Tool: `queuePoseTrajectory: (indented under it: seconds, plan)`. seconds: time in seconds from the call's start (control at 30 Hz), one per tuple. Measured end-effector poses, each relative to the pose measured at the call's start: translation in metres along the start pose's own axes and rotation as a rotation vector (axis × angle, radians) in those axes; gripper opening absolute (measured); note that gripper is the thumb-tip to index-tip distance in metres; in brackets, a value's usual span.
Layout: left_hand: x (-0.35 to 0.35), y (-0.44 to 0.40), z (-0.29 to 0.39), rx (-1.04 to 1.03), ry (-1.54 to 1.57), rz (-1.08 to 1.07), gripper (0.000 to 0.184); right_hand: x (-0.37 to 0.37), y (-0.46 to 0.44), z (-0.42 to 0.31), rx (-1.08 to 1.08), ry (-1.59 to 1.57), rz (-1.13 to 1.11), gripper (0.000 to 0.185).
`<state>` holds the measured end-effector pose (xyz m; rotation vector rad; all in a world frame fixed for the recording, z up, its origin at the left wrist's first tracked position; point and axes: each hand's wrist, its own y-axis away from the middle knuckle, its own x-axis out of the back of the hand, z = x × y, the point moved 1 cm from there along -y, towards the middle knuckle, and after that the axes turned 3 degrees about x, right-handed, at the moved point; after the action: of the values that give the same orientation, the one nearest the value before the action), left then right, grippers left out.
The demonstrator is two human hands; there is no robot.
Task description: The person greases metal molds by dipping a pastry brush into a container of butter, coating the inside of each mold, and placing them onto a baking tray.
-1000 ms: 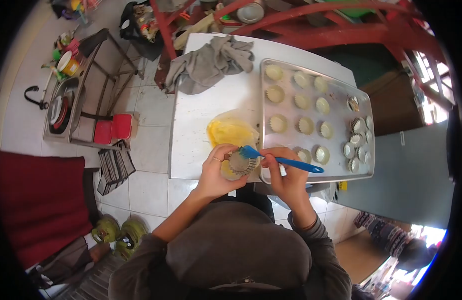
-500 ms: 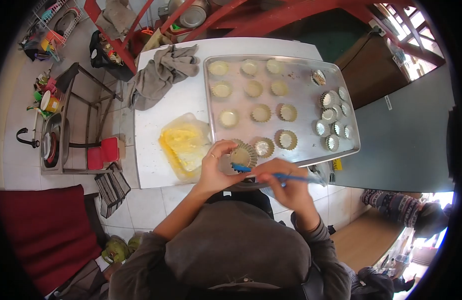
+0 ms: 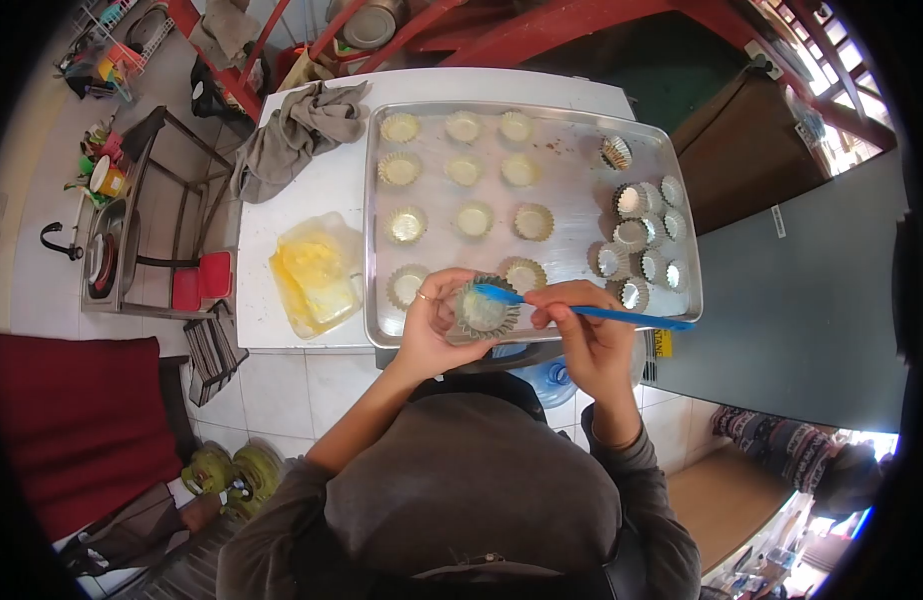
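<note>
My left hand (image 3: 434, 330) grips a fluted metal tart mould (image 3: 485, 310) by its rim, its inside facing me. Between the fingers and thumb of my right hand (image 3: 594, 335) is a blue brush (image 3: 632, 317), its head against the inside of the mould. Just beyond my hands lies a large metal tray (image 3: 572, 250). Several moulds stand on it in rows, such as one mould (image 3: 474, 219), and more are grouped at its right, including a shiny mould (image 3: 630, 235). Left of the tray is a clear plastic bag (image 3: 320, 275) with yellow spread on it.
A grey cloth (image 3: 297, 140) lies crumpled on the white table (image 3: 272, 220) at its back left corner. A grey panel (image 3: 792, 290) stands to the right. Beneath the table edge is a blue water bottle (image 3: 550, 378). A sink (image 3: 104, 250) is at the far left.
The view has swung right, so the tray and bag appear further left. My hands and the held mould are now over the tray's near edge, and the brush has moved within the mould.
</note>
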<state>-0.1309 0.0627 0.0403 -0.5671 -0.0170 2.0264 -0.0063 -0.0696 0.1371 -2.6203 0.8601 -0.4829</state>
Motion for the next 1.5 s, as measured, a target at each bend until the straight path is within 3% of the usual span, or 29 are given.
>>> queuePoseTrajectory:
  seconds: [0.3,0.4,0.5,0.53,0.67,0.77,0.87,0.97,1.07,1.2,1.27,1.33,1.47,1.5]
  plan:
    - [-0.023,0.003,-0.009,0.188,0.359,0.069,0.08,0.015,0.006,0.008,0.054,-0.131,0.029,0.011]
    - [-0.022,0.006,-0.011,0.196,0.421,0.036,0.078,0.028,0.001,0.0,-0.065,-0.172,-0.246,0.011]
    - [-0.018,0.011,-0.019,0.2,0.462,-0.028,0.076,0.043,-0.009,-0.002,-0.129,-0.28,-0.171,0.009]
    - [-0.018,0.01,-0.019,0.216,0.483,-0.056,0.076,0.038,-0.014,0.001,-0.051,-0.202,-0.152,0.009]
    - [-0.012,0.014,-0.024,0.255,0.572,-0.066,0.074,0.034,-0.017,-0.002,-0.033,-0.195,-0.407,0.008]
    - [-0.021,0.015,-0.02,0.289,0.616,-0.107,0.072,0.036,-0.025,-0.006,-0.007,-0.114,-0.375,0.009]
    - [-0.028,0.015,-0.019,0.311,0.66,-0.083,0.072,0.021,-0.024,-0.001,0.165,0.055,-0.215,0.01]
    - [-0.021,0.018,-0.018,0.431,0.665,0.036,0.091,0.031,-0.021,-0.006,0.288,-0.053,-0.148,0.011]
    - [-0.02,0.019,-0.019,0.404,0.651,0.053,0.092,0.026,-0.018,-0.006,0.345,0.011,-0.37,0.012]
    - [-0.019,0.015,-0.015,0.433,0.695,0.015,0.086,0.014,-0.017,-0.004,0.495,0.18,-0.237,0.014]
    - [-0.016,0.019,-0.023,0.383,0.741,-0.039,0.072,0.024,-0.011,-0.006,0.391,0.071,-0.214,0.016]
    - [-0.019,0.018,-0.018,0.369,0.701,-0.037,0.072,0.024,-0.007,-0.002,0.319,0.024,-0.279,0.019]
    - [-0.018,0.017,-0.023,0.421,0.701,-0.06,0.074,0.008,-0.013,0.014,0.517,0.135,-0.132,0.018]
    - [-0.018,0.016,-0.022,0.433,0.731,-0.047,0.075,0.013,-0.013,0.012,0.44,0.088,-0.123,0.018]
